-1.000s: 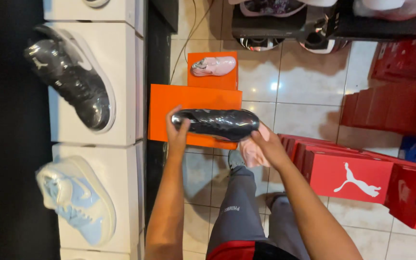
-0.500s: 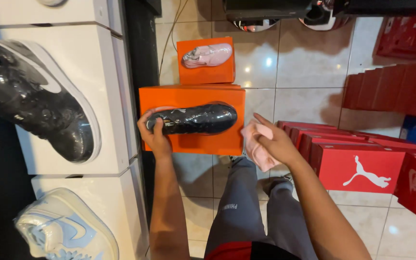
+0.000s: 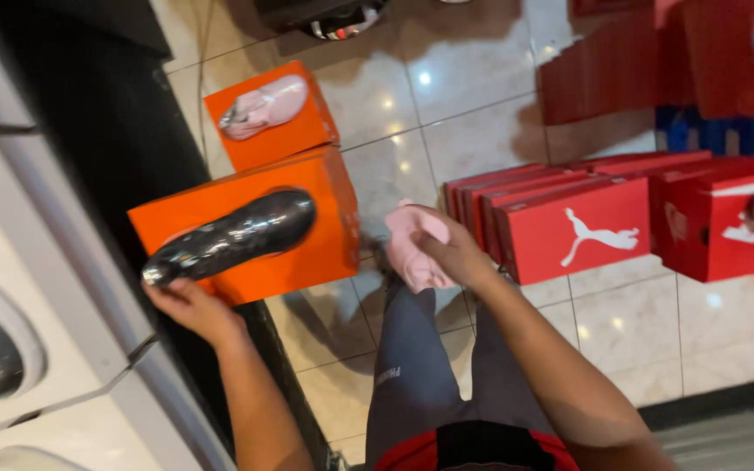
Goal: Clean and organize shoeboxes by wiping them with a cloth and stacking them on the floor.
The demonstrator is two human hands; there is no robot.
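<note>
Shop tile floor (image 3: 482, 113) w/ orange box (image 3: 307, 253): left hand (image 3: 187, 305) clamped on black shoe (image 3: 233, 235), right hand (image 3: 447, 253) gripping pink cloth (image 3: 412, 240); heel-only hold could drop shoe.

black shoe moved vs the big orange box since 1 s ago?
Yes. The black shoe now lies diagonally across the big orange box, heel end past its left edge by the left hand; earlier it lay level along the box's front edge.

Single head-worn view, looking steeply down from above the person's own arms and legs. Close range: tiled floor (image 3: 482, 113) fills the frame, white shelving (image 3: 54, 349) along the left edge.
</note>
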